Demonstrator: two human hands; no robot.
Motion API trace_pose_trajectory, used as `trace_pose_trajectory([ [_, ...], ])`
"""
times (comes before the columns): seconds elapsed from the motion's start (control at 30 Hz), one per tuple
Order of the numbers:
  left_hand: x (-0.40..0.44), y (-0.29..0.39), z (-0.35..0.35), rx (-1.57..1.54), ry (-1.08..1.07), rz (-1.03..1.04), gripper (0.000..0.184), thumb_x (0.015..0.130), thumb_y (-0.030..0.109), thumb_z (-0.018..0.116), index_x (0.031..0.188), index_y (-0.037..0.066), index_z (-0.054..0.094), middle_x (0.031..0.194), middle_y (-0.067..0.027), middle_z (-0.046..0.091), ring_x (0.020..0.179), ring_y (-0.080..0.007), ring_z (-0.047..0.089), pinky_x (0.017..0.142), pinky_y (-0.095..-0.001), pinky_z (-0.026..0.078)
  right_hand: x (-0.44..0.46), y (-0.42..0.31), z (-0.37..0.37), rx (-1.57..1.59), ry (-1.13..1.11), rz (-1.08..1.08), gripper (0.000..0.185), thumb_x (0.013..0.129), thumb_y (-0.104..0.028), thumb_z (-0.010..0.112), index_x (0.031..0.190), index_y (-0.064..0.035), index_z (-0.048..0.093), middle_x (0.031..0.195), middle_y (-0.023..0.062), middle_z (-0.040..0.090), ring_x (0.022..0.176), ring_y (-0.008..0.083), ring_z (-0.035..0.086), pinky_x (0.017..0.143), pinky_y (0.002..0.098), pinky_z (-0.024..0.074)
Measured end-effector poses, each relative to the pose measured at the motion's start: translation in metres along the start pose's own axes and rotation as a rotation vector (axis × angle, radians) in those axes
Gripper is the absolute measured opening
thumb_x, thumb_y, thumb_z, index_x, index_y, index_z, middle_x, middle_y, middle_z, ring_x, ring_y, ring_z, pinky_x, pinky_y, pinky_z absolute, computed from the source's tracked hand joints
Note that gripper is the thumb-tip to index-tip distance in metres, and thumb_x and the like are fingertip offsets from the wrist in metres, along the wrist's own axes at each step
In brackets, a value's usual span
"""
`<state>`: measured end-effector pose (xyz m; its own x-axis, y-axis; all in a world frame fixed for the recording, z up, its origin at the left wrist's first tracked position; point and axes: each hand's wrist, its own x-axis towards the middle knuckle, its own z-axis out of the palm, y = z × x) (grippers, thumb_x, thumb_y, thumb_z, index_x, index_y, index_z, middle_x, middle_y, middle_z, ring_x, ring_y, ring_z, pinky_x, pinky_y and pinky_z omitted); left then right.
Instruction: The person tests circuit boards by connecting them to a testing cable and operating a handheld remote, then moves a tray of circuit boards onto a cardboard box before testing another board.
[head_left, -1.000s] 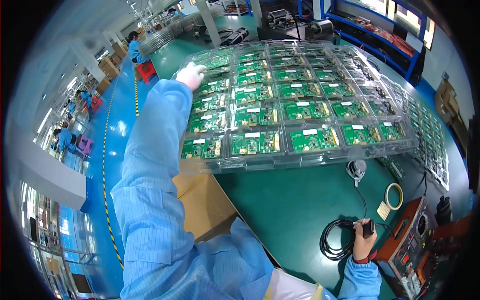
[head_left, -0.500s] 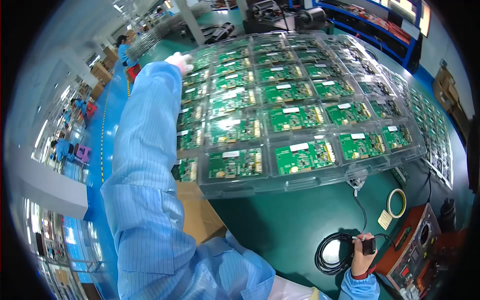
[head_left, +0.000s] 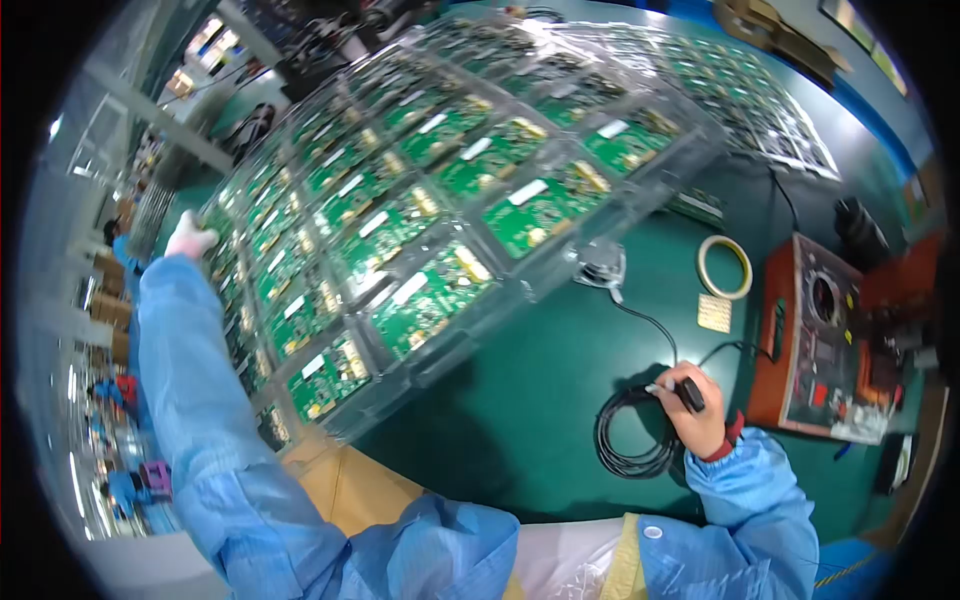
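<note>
My left hand (head_left: 192,238), in a white glove, is closed on the far left edge of a clear plastic tray (head_left: 455,345). Green circuit boards (head_left: 545,212) with white labels lie in rows in its compartments. My right hand (head_left: 697,408), bare with a red band at the wrist, grips a small black connector (head_left: 690,394) over the green table. Beside it lies a coiled black cable (head_left: 604,440). One cable runs up to a round metal part (head_left: 602,264) close to the tray's near edge.
A tape roll (head_left: 724,268) and a beige label sheet (head_left: 714,313) lie right of the tray. Farther right stands a red-sided instrument box (head_left: 785,345). More board trays (head_left: 740,95) lie at the back; a cardboard box (head_left: 365,492) is below.
The view has turned right, so the tray appears tilted and farther left. My left hand remains at its edge. My right hand still holds the connector beside the coil.
</note>
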<state>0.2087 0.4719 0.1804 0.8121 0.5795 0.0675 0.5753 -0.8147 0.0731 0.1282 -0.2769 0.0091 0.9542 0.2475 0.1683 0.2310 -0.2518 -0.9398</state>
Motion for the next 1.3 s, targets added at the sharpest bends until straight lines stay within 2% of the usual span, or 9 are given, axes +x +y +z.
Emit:
trace_pose_trajectory([
  [0.2,-0.015,-0.034,-0.011,-0.117,0.127,0.174,0.036,0.074,0.008,0.059,0.110,0.004,0.052,0.098,-0.0146,0.063,0.085,-0.0236,0.058,0.077,-0.0316,0.046,-0.001,0.004,0.001,0.028,-0.021,-0.056,0.015,0.069,0.008,0.058,0.080,-0.0022,0.056,0.076,0.0067,0.060,0.063,0.0188,0.049,0.063,0.0259,0.0409],
  [0.27,-0.048,-0.006,-0.040,0.022,0.255,0.208,0.033,0.079,0.006,0.056,0.112,0.005,0.056,0.100,-0.0124,0.065,0.087,-0.0218,0.058,0.077,-0.0304,0.047,-0.001,0.011,0.002,0.042,-0.032,-0.106,0.015,0.071,0.008,0.058,0.081,-0.0015,0.056,0.077,0.0067,0.059,0.064,0.0188,0.050,0.064,0.0259,0.0410],
  [0.43,-0.215,0.127,-0.114,-0.573,0.371,0.455,0.031,0.088,0.007,0.051,0.118,0.000,0.055,0.115,-0.0085,0.059,0.101,-0.0169,0.055,0.091,-0.0265,0.041,-0.002,0.015,-0.004,-0.004,-0.076,-0.132,0.014,0.073,0.006,0.058,0.086,-0.0006,0.057,0.080,0.0060,0.057,0.067,0.0173,0.050,0.065,0.0248,0.0411],
  [0.57,-0.346,0.195,-0.100,-0.421,0.449,0.561,0.033,0.086,0.003,0.049,0.119,0.002,0.054,0.116,-0.0112,0.058,0.097,-0.0185,0.055,0.088,-0.0282,0.043,-0.004,0.024,-0.001,0.102,-0.063,-0.053,0.011,0.077,0.003,0.059,0.088,-0.0012,0.058,0.081,0.0040,0.057,0.068,0.0137,0.050,0.066,0.0230,0.0409],
  [0.63,-0.386,0.227,-0.055,-0.721,0.036,0.831,0.039,0.075,0.002,0.061,0.114,0.004,0.057,0.105,-0.0120,0.058,0.083,-0.0186,0.055,0.076,-0.0295,0.045,-0.004,0.022,0.000,0.215,-0.046,0.013,0.010,0.079,0.001,0.059,0.088,-0.0015,0.059,0.082,0.0031,0.058,0.069,0.0119,0.050,0.066,0.0221,0.0408],
  [0.67,-0.401,0.256,-0.032,-0.561,-0.026,0.926,0.041,0.071,0.004,0.066,0.111,0.005,0.059,0.096,-0.0104,0.059,0.081,-0.0200,0.056,0.074,-0.0295,0.045,-0.003,0.020,-0.001,0.268,-0.033,0.043,0.009,0.080,0.000,0.059,0.088,-0.0017,0.059,0.082,0.0026,0.058,0.069,0.0110,0.050,0.066,0.0217,0.0408],
  [0.7,-0.410,0.277,0.004,-0.814,-0.306,0.770,0.038,0.072,0.002,0.064,0.110,0.001,0.056,0.104,-0.0116,0.059,0.083,-0.0209,0.060,0.081,-0.0296,0.046,-0.005,0.018,-0.002,0.319,-0.018,0.075,0.009,0.080,0.000,0.059,0.089,-0.0019,0.059,0.083,0.0021,0.058,0.070,0.0101,0.050,0.067,0.0213,0.0408],
  [0.87,-0.415,0.372,0.119,-1.184,-0.824,0.423,0.031,0.078,0.003,0.064,0.108,0.000,0.055,0.097,-0.0108,0.061,0.082,-0.0153,0.057,0.076,-0.0251,0.047,-0.002,0.015,-0.007,0.509,0.040,0.131,0.010,0.077,-0.002,0.061,0.087,-0.0009,0.060,0.081,0.0029,0.056,0.065,0.0120,0.047,0.062,0.0222,0.0388],
  [1.3,-0.436,0.393,0.184,-1.422,-0.679,0.513,0.030,0.078,-0.004,0.060,0.108,0.000,0.057,0.096,-0.0083,0.060,0.080,-0.0128,0.056,0.074,-0.0230,0.046,0.008,-0.003,-0.013,-0.031,-0.096,-0.149,0.009,0.073,0.002,0.061,0.078,0.0005,0.054,0.074,0.0056,0.050,0.061,0.0180,0.043,0.058,0.0281,0.0364],
])
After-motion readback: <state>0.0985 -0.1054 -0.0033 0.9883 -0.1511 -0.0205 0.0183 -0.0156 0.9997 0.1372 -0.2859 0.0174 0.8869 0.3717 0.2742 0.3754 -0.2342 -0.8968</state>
